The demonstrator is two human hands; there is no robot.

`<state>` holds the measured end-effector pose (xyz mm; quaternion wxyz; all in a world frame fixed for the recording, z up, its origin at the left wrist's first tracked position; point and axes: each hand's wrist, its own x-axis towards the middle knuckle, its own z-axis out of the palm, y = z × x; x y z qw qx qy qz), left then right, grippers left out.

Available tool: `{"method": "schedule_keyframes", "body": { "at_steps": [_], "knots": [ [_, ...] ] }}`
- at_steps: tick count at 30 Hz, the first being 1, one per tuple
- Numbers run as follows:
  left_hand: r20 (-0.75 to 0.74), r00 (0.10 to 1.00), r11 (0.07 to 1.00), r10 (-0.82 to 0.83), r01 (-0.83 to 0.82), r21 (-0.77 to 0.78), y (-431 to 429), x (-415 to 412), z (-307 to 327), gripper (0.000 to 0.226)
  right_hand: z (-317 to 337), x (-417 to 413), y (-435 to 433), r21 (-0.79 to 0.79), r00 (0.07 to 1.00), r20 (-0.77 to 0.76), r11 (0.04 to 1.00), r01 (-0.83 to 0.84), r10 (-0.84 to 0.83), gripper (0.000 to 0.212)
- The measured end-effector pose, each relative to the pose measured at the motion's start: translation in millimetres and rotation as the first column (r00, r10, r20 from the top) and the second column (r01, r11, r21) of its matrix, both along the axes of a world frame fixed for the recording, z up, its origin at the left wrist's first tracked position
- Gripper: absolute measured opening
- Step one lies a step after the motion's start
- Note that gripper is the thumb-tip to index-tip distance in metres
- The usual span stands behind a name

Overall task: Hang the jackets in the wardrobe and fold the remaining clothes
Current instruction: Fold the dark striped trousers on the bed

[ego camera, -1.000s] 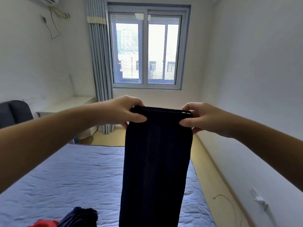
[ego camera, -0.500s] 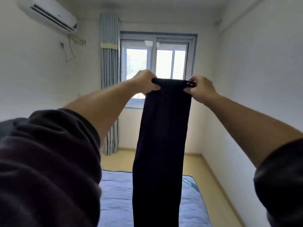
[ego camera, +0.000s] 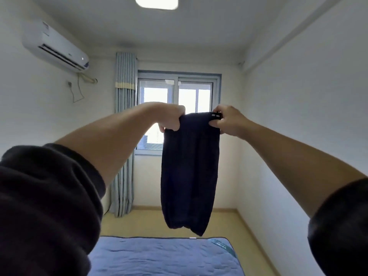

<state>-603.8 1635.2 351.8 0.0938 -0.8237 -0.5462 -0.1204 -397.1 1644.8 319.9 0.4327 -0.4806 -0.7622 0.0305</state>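
A pair of dark navy trousers (ego camera: 189,172) hangs lengthwise in front of the window, held up at arm's length by the waistband. My left hand (ego camera: 171,117) grips the left end of the waistband. My right hand (ego camera: 229,121) pinches the right end, beside a small white-marked tab. The leg ends dangle free in the air, well above the blue bed (ego camera: 165,255). Both arms are stretched forward, with dark sleeves pushed up near the elbows.
The bed's far edge lies below, with bare yellow floor (ego camera: 155,222) beyond it up to the window (ego camera: 177,110). A striped curtain (ego camera: 124,136) hangs left of the window. An air conditioner (ego camera: 55,48) is mounted on the left wall. A plain white wall runs along the right.
Both hands have lifted the trousers higher and my view has tilted up. The trouser legs, which trailed down out of view, now hang wholly clear above the bed.
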Motion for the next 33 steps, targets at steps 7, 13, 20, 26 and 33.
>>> {"method": "schedule_keyframes", "body": {
  "at_steps": [7,13,20,26,33],
  "knots": [
    [0.048,0.996,0.993,-0.081,0.085,-0.078,-16.0,-4.3,4.2,0.014,13.6,8.4,-26.8,-0.216,0.992,-0.004,0.968,-0.127,0.129,0.016],
    [0.072,0.99,0.975,-0.123,0.134,-0.177,-27.9,-12.2,14.7,0.023,33.3,24.5,-32.1,-0.406,0.954,0.02,0.874,-0.267,0.301,0.021],
    [0.073,0.996,0.947,-0.049,0.07,-0.312,40.8,-2.3,-49.7,0.017,-26.9,14.0,30.2,-0.46,0.987,0.102,0.886,-0.061,0.121,0.018],
    [0.006,0.995,0.995,0.101,-0.101,-0.001,102.2,17.2,-114.6,0.016,-104.6,-6.7,96.5,-0.149,0.964,0.14,0.957,0.248,-0.227,0.029],
    [0.147,0.988,0.863,-0.055,-0.027,0.505,100.3,12.3,-52.3,0.01,-28.6,-9.2,88.5,0.214,0.918,-0.004,0.896,0.388,-0.396,0.023]
  ]
}}
